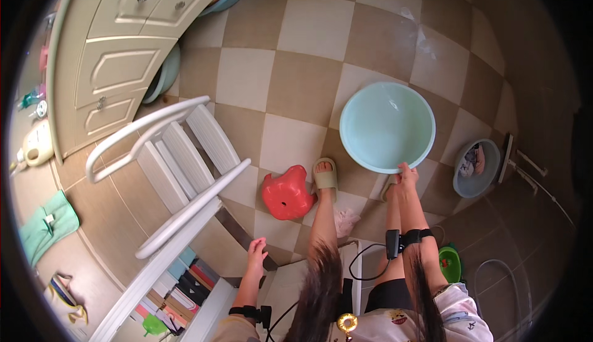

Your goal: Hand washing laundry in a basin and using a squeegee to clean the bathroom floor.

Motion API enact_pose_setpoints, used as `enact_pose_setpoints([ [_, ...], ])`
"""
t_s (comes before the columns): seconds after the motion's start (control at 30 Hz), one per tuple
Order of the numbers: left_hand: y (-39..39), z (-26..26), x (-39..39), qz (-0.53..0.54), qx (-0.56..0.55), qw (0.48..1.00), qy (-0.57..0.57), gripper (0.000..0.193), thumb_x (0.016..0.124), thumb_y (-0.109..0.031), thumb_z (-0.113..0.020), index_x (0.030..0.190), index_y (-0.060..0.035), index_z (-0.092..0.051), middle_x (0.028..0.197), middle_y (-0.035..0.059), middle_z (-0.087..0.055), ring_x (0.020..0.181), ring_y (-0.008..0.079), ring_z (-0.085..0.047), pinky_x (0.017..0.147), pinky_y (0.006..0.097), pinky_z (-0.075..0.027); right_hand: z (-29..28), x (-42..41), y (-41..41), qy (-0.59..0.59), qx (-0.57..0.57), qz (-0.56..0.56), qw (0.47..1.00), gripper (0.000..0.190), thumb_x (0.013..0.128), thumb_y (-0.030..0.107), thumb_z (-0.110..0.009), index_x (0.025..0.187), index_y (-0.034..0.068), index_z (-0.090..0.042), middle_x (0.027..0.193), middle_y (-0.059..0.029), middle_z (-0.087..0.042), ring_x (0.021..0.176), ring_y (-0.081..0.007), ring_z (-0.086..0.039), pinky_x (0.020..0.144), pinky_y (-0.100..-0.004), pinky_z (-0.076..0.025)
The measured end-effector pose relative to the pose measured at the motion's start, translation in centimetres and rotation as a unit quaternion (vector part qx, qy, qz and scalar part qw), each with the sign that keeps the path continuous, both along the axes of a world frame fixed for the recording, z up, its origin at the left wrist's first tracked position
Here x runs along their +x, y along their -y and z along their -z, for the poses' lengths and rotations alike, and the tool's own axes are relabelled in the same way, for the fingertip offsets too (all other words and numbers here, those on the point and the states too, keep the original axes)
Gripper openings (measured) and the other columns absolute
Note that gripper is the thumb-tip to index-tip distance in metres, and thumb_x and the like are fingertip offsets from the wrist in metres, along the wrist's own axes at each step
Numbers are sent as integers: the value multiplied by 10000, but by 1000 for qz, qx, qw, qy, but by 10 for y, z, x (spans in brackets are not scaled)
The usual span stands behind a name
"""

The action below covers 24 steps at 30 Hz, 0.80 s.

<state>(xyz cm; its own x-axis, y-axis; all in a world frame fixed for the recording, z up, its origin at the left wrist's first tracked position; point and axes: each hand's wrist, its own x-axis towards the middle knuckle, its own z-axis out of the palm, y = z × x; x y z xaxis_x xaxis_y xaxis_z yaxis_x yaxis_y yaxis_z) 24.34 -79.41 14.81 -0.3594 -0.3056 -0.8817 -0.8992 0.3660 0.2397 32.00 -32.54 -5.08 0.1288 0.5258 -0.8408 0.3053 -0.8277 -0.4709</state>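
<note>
In the head view my right hand (pixel 407 176) grips the near rim of a large, round, pale turquoise plastic basin (pixel 387 126). The basin looks empty and is in front of my feet, its opening turned towards me. My left hand (pixel 257 251) is out to the left, fingers loosely bent, touching nothing. Between it and the basin a red plastic stool (pixel 288 193) stands on the tiles beside my sandalled foot (pixel 325 175). A crumpled pink cloth (pixel 345 221) lies on the floor between my legs.
White steps with handrails (pixel 185 161) stand at the left, by cream cabinets (pixel 125 64) and an open shelf of goods (pixel 185 291). A grey-blue basin with clothes (pixel 476 168) is at the right, near a wall rack. A green container (pixel 450 264) and a hose (pixel 505 268) are at the lower right.
</note>
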Motion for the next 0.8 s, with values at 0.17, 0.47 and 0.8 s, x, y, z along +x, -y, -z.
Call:
enact_pose_setpoints([
  [0.17, -14, -9, 0, 26, 14, 1000, 0, 254, 887, -287, -528, 1098, -147, -519, 1190, 19, -504, 1113, 174, -432, 883, 404, -361, 2, 21, -27, -5, 27, -2, 1000, 89, 788, 86, -585, 873, 105, -568, 733, -3, -574, 630, -115, -561, 486, -255, -499],
  [0.47, -22, -34, -9, 58, -14, 998, 4, 255, 890, -282, -532, 1094, -128, -525, 1207, 21, -509, 1139, 193, -424, 900, 423, -360, -24, -18, -2, -46, 13, -51, 998, 80, 746, 76, -600, 815, 41, -579, 749, -45, -603, 627, -142, -575, 482, -277, -460],
  [0.8, -27, -52, -13, 60, 0, 998, -2, 246, 859, -284, -561, 1079, -175, -545, 1134, -38, -511, 1072, 133, -427, 900, 416, -336, -20, -88, 31, -32, -42, -21, 998, 139, 641, 84, -643, 746, 3, -600, 689, -79, -611, 559, -168, -571, 470, -301, -466],
])
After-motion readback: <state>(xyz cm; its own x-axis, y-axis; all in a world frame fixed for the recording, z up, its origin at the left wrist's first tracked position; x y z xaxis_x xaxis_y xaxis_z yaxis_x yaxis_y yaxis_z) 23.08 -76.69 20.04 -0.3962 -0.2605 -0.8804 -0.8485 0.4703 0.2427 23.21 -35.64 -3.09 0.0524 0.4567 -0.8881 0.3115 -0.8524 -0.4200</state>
